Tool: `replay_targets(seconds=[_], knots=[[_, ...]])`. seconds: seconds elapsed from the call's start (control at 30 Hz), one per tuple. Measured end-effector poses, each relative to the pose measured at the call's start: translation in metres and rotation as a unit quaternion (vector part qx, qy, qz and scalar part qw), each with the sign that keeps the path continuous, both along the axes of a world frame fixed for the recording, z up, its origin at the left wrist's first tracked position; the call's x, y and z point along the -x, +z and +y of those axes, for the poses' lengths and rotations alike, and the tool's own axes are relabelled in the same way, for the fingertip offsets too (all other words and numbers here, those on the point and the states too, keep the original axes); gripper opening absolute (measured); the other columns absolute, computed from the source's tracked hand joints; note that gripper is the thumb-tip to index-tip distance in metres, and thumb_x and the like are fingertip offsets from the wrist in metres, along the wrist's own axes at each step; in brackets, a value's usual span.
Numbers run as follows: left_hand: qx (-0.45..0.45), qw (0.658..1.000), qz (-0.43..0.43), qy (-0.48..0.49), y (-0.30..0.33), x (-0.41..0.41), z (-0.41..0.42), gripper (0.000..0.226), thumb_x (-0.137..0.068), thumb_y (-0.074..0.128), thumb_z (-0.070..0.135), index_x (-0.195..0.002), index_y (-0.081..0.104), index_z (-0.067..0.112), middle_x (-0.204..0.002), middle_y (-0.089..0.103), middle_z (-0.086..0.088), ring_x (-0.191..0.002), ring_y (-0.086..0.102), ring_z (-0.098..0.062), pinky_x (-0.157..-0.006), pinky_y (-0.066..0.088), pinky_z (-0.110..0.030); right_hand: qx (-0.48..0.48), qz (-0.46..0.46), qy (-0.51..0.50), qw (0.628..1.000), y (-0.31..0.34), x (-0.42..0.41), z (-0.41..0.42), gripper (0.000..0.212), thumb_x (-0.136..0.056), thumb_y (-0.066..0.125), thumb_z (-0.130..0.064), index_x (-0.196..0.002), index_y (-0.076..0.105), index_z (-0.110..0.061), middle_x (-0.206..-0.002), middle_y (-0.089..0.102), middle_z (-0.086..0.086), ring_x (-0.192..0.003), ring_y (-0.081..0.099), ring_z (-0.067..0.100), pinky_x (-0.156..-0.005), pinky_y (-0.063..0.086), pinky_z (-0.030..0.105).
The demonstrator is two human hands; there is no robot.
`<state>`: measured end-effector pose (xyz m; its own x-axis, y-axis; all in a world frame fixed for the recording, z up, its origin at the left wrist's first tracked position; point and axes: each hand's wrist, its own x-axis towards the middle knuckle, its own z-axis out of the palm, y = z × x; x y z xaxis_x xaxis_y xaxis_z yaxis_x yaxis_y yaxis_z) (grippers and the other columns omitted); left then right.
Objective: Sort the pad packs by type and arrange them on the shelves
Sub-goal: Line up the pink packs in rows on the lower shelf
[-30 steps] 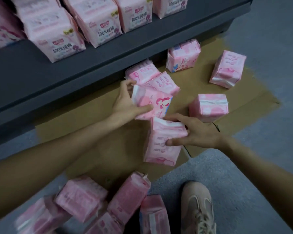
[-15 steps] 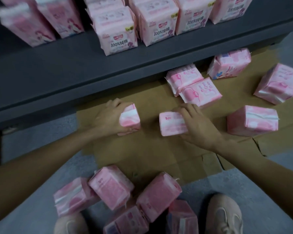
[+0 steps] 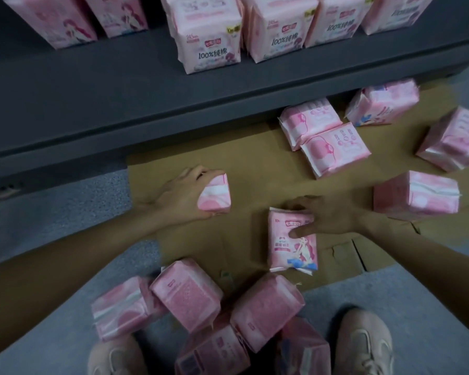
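My left hand grips a pink pad pack just above the brown cardboard sheet. My right hand holds the top of another pink pack printed with a cartoon girl, which lies face up on the cardboard. Several loose pink packs lie at the back right, among them a pair near the shelf. A heap of packs sits on the floor by my feet. On the dark grey shelf stand packs with "100%" print and cartoon-girl packs.
My two beige shoes stand on grey carpet at the bottom edge. The shelf's front lip overhangs the cardboard. Bare shelf surface lies left of the standing packs. More packs rest at the right edge.
The view has shifted closer. My right hand has turned its pack so the printed face shows and moved it nearer to me. My left hand keeps hold of its pack.
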<state>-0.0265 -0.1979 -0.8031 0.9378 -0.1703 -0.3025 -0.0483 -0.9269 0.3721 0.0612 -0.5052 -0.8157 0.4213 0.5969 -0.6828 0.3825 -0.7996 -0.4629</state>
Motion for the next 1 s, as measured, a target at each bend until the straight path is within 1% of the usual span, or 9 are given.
replay_targets(seconds=[0.1, 0.3, 0.4, 0.47, 0.6, 0.73, 0.83, 0.9, 1.0], knots=[[-0.008, 1.0, 0.0, -0.003, 0.002, -0.002, 0.003, 0.09, -0.073, 0.073, 0.055, -0.147, 0.028, 0.028, -0.135, 0.042, 0.001, -0.119, 0.042, -0.019, -0.088, 0.043, -0.035, -0.006, 0.061, -0.044, 0.997, 0.0, 0.002, 0.007, 0.048, -0.081, 0.071, -0.041, -0.117, 0.048, -0.019, -0.111, 0.061, -0.004, -0.091, 0.056, 0.004, -0.07, 0.043, 0.008], [0.028, 0.999, -0.002, 0.024, 0.01, 0.005, 0.022, 0.091, -0.071, 0.075, 0.055, -0.146, 0.029, 0.029, -0.133, 0.046, 0.002, -0.118, 0.045, -0.019, -0.091, 0.042, -0.036, 0.02, 0.088, -0.026, 0.996, 0.024, 0.008, 0.029, 0.082, -0.07, 0.078, -0.049, -0.137, 0.038, -0.023, -0.124, 0.057, -0.009, -0.104, 0.059, 0.005, -0.09, 0.049, 0.023], [0.026, 0.998, -0.036, 0.05, 0.031, 0.009, 0.037, 0.088, -0.071, 0.078, 0.047, -0.144, 0.033, 0.028, -0.134, 0.049, 0.003, -0.117, 0.049, -0.018, -0.08, 0.036, -0.026, -0.037, 0.024, -0.023, 0.999, 0.063, 0.001, 0.056, 0.07, -0.069, 0.081, -0.041, -0.127, 0.049, -0.018, -0.102, 0.067, -0.008, -0.087, 0.066, -0.001, -0.072, 0.055, 0.02], [0.009, 0.994, -0.063, 0.093, 0.052, 0.013, 0.053, 0.085, -0.068, 0.08, 0.044, -0.139, 0.036, 0.027, -0.129, 0.055, 0.005, -0.11, 0.056, -0.018, -0.076, 0.04, -0.027, -0.093, -0.045, -0.016, 0.994, 0.094, -0.004, 0.085, 0.067, -0.067, 0.083, -0.037, -0.123, 0.051, -0.019, -0.104, 0.064, -0.011, -0.086, 0.064, -0.001, -0.068, 0.052, 0.016], [-0.004, 0.979, -0.118, 0.168, 0.101, 0.022, 0.095, 0.082, -0.062, 0.078, 0.053, -0.13, 0.041, 0.028, -0.121, 0.059, 0.006, -0.102, 0.059, -0.02, -0.073, 0.043, -0.031, -0.189, -0.209, 0.032, 0.959, 0.146, -0.017, 0.147, 0.082, -0.061, 0.085, -0.043, -0.132, 0.047, -0.025, -0.114, 0.049, -0.011, -0.107, 0.036, 0.007, -0.084, 0.03, 0.02], [0.007, 0.954, -0.228, 0.196, 0.154, 0.023, 0.144, 0.086, -0.053, 0.058, 0.066, -0.129, 0.045, 0.028, -0.126, 0.056, 0.007, -0.11, 0.052, -0.016, -0.083, 0.046, -0.038, -0.257, -0.348, 0.071, 0.899, 0.174, -0.041, 0.216, 0.087, -0.064, 0.084, -0.04, -0.138, 0.044, -0.016, -0.127, 0.051, 0.005, -0.118, 0.033, 0.019, -0.087, 0.024, 0.018], [-0.02, 0.946, -0.254, 0.2, 0.176, -0.004, 0.185, 0.083, -0.06, 0.071, 0.052, -0.133, 0.045, 0.024, -0.13, 0.053, 0.004, -0.114, 0.048, -0.019, -0.087, 0.045, -0.041, -0.274, -0.408, 0.046, 0.87, 0.185, -0.068, 0.268, 0.087, -0.068, 0.082, -0.037, -0.14, 0.041, -0.015, -0.133, 0.049, 0.007, -0.124, 0.032, 0.026, -0.091, 0.026, 0.023], [-0.045, 0.945, -0.251, 0.205, 0.178, -0.031, 0.209, 0.079, -0.065, 0.079, 0.036, -0.135, 0.044, 0.022, -0.131, 0.051, 0.001, -0.116, 0.046, -0.022, -0.089, 0.043, -0.04, -0.271, -0.416, 0.034, 0.867, 0.185, -0.085, 0.299, 0.086, -0.069, 0.082, -0.035, -0.141, 0.039, -0.016, -0.136, 0.048, 0.006, -0.127, 0.031, 0.026, -0.097, 0.029, 0.027], [-0.041, 0.944, -0.236, 0.228, 0.166, -0.066, 0.239, 0.077, -0.065, 0.081, 0.03, -0.134, 0.046, 0.024, -0.129, 0.051, 0.0, -0.116, 0.047, -0.024, -0.092, 0.043, -0.039, -0.248, -0.429, 0.033, 0.868, 0.176, -0.106, 0.336, 0.084, -0.07, 0.082, -0.03, -0.141, 0.038, -0.016, -0.138, 0.047, 0.006, -0.13, 0.029, 0.026, -0.101, 0.031, 0.031]])
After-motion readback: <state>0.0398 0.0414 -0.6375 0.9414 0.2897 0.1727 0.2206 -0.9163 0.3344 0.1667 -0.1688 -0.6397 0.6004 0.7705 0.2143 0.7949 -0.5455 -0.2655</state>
